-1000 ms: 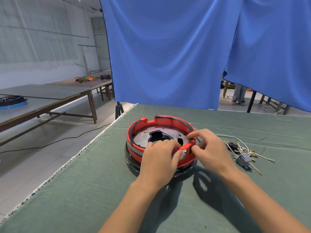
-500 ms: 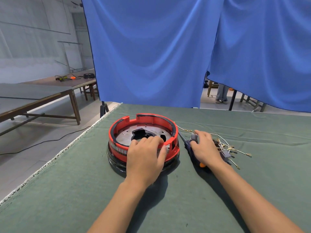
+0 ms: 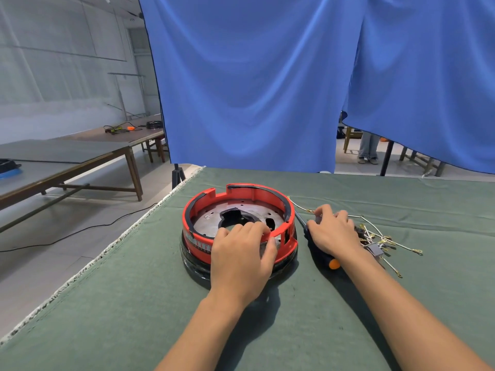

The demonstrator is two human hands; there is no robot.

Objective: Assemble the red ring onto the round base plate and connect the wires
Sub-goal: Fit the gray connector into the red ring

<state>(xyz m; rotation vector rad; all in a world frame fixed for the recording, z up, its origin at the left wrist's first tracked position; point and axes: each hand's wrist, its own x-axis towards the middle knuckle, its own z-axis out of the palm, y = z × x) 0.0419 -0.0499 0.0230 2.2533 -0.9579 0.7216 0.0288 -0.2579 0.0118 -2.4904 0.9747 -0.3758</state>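
The red ring (image 3: 254, 194) sits on the round base plate (image 3: 211, 226), a grey metal disc with a dark hole, above a black lower rim. My left hand (image 3: 241, 253) grips the near wall of the ring, fingers hooked over its top edge and thumb on the outside. To the right, my right hand (image 3: 332, 231) lies curled over a dark screwdriver (image 3: 325, 257) with an orange end that rests on the cloth. A tangle of white wires (image 3: 385, 241) with brass terminals and a small grey connector lies just right of that hand.
The work lies on a green cloth-covered table (image 3: 134, 290) whose left edge runs diagonally. Blue curtains (image 3: 254, 89) hang behind it. Long wooden tables (image 3: 80, 156) stand at the left, and a person's legs (image 3: 368, 145) show behind the curtain gap.
My right hand left the ring's near rim and moved right, down onto the screwdriver beside the wires. My left hand stays gripping the ring.
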